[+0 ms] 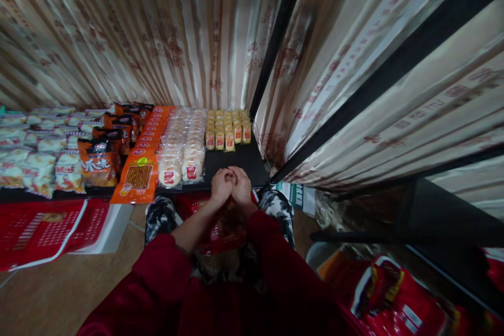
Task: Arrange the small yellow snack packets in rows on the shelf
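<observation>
I am bringing my left hand and my right hand together over the near edge of the dark shelf, and their fingers are curling inward and meeting at the tips. A small dark gap is showing between them; I cannot tell whether they are holding anything small inside. My forearms are running forward from dark red sleeves, above my black-and-white patterned trousers.

Just beyond my hands, small yellow packets are standing in close rows at the shelf's right end, the middle row reaching furthest toward me. Beside them on the left, round pale snacks in clear wrappers are lying in two rows. Next, a long orange packet strip is stretching from the back to just past the front edge. Further left, orange-and-black bags are leaning together, and pale bags are filling the far-left end.

A red basket is sitting between my knees, partly hidden by my arms. Another red basket with a white handle is resting down to my left. Behind the shelf, printed pale sheeting is hanging in folds.
</observation>
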Action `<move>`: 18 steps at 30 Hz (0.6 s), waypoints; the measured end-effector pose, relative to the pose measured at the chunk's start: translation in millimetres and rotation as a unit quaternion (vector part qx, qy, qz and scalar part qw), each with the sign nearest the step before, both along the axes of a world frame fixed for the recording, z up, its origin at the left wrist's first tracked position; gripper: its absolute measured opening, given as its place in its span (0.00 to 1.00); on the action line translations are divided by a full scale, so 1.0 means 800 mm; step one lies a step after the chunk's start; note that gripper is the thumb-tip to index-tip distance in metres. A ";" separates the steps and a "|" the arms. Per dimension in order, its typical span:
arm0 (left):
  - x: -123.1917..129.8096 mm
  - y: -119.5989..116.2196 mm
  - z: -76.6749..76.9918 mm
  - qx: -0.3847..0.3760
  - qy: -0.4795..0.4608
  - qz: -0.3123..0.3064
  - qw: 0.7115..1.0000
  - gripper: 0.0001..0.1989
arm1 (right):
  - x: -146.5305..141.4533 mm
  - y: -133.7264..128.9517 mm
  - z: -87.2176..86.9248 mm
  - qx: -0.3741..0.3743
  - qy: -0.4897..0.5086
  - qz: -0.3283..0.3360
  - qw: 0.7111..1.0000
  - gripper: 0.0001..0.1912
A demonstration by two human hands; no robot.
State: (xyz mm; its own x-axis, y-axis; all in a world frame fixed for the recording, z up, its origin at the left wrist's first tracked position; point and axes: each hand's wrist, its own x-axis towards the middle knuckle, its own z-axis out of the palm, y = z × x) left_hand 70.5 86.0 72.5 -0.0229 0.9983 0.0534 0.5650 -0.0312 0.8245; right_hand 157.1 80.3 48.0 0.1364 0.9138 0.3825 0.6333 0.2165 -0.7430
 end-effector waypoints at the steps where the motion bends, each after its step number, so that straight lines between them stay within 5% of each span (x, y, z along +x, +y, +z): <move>1: -0.001 -0.006 -0.001 0.005 0.002 -0.004 1.000 0.13 | 0.000 -0.007 -0.001 0.010 0.004 -0.001 1.000 0.19; 10: 0.000 -0.062 -0.025 0.041 0.006 -0.064 0.997 0.12 | 0.005 -0.069 -0.025 0.048 0.003 -0.013 0.999 0.18; 18: -0.004 -0.094 -0.064 -0.030 0.036 -0.087 0.995 0.11 | 0.016 -0.100 -0.072 -0.041 -0.034 0.039 0.998 0.16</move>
